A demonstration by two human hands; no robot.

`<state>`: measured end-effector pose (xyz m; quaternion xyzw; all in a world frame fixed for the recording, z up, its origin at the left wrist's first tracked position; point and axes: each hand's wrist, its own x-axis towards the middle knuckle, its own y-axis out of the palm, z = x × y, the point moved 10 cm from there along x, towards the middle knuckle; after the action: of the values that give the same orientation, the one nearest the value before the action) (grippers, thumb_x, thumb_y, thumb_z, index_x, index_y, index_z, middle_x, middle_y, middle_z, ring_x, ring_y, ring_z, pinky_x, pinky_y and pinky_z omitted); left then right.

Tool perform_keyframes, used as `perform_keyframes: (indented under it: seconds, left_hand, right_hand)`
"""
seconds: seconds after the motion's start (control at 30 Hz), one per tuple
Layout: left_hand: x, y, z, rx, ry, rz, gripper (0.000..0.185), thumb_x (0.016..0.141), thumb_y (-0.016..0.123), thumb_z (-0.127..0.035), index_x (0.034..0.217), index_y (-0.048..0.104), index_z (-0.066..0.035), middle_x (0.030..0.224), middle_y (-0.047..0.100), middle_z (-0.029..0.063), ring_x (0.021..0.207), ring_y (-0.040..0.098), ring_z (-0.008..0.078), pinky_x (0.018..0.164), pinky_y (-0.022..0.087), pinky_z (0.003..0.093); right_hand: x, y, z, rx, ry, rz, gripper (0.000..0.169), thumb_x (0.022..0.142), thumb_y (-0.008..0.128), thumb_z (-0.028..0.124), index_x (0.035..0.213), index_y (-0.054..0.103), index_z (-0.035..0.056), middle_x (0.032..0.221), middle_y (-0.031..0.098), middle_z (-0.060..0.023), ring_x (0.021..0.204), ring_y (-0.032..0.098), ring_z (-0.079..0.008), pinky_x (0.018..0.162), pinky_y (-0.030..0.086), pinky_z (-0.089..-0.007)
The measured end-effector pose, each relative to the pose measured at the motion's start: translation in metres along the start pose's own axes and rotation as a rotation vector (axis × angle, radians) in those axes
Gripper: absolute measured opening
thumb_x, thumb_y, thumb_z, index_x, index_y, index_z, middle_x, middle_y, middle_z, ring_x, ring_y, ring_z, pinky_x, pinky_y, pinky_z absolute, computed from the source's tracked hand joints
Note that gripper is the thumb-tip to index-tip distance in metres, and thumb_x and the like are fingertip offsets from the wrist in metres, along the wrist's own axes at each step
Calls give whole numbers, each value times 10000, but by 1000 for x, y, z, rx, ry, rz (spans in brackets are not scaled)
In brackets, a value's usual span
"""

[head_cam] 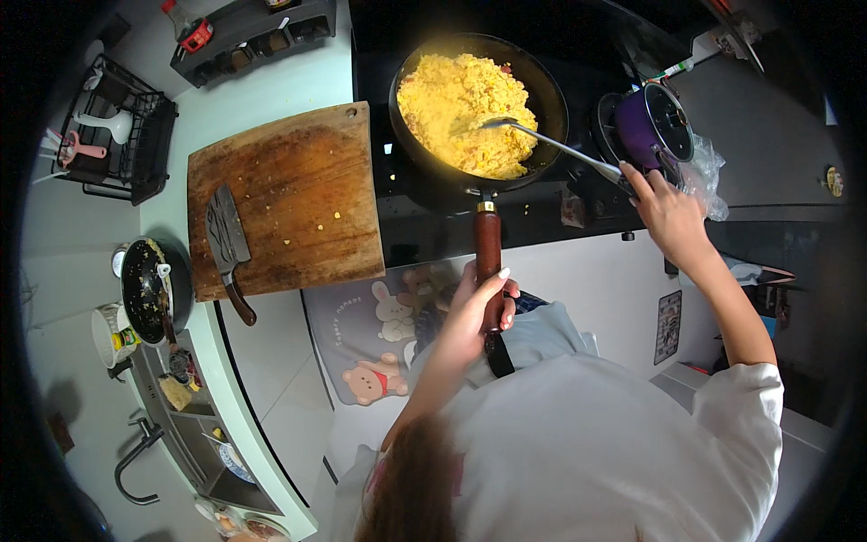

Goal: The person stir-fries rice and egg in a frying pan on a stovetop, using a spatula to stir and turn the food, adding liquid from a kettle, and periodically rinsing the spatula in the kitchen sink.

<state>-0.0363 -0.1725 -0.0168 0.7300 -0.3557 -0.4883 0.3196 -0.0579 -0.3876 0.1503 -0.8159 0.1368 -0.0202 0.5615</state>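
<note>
My left hand point(477, 308) is wrapped around the reddish-brown wooden handle point(488, 244) of a dark frying pan point(552, 101). The pan sits on a black glass cooktop point(433, 234) and holds a large heap of yellow fried rice point(467, 95) with small reddish bits. In my right hand point(670, 206) is the dark grip of a metal spatula point(569, 149). Its shaft slants over the pan's right rim, and its head rests in the rice, partly covered. Haze hangs over the pan.
A purple lidded pot point(640, 125) stands on the right burner, beside a clear plastic bag point(708, 173). Left of the cooktop lies a wooden cutting board point(305, 183) bearing a cleaver point(228, 227). Farther left are a second pan point(143, 291), a sink point(227, 491) and a dish rack point(159, 149).
</note>
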Motion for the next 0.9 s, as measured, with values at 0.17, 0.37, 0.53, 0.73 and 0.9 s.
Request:
perform_keyframes:
  seconds: [0.17, 0.37, 0.53, 0.73, 0.9]
  left_hand:
    - [0, -2, -1, -14, -2, 12, 238, 949, 553, -194, 1120, 389, -167, 788, 483, 41, 501, 444, 118, 461, 346, 253]
    - [2, -2, 0, -14, -13, 12, 247, 948, 549, -180, 1130, 381, -180, 778, 468, 33, 501, 438, 116, 456, 341, 257]
    - [3, -1, 1, 9, -40, -14, 272, 948, 541, -168, 1170, 384, -180, 771, 459, 28, 501, 432, 117, 455, 333, 257]
    - [-1, -2, 1, -10, -33, -28, 289, 943, 536, -158, 1201, 407, -164, 763, 459, 29, 506, 432, 121, 460, 336, 259]
    - [0, -1, 3, 12, -15, 12, 295, 934, 558, -193, 1187, 412, -146, 760, 498, 33, 509, 467, 130, 457, 358, 271]
  right_hand:
    - [2, -13, -33, 461, 182, 119, 353, 940, 542, 177, 1281, 481, 105, 712, 568, -134, 562, 603, -278, 560, 465, -385]
    - [32, 35, -35, 1531, 560, 466, 229, 1014, 414, 254, 1115, 477, 58, 680, 506, -1, 411, 381, -18, 328, 268, -165]
    - [60, 58, -5, 1748, 496, 539, 162, 989, 475, 208, 973, 455, 48, 728, 530, -30, 428, 382, -29, 328, 323, -159]
    - [74, 38, 20, 2190, 87, 292, 493, 958, 299, 178, 1419, 331, 7, 1082, 615, -222, 1040, 629, -274, 854, 542, -327]
    - [70, 12, 39, 1282, -110, -236, 401, 801, 684, -6, 1155, 513, 71, 911, 583, -41, 844, 580, -129, 809, 492, -281]
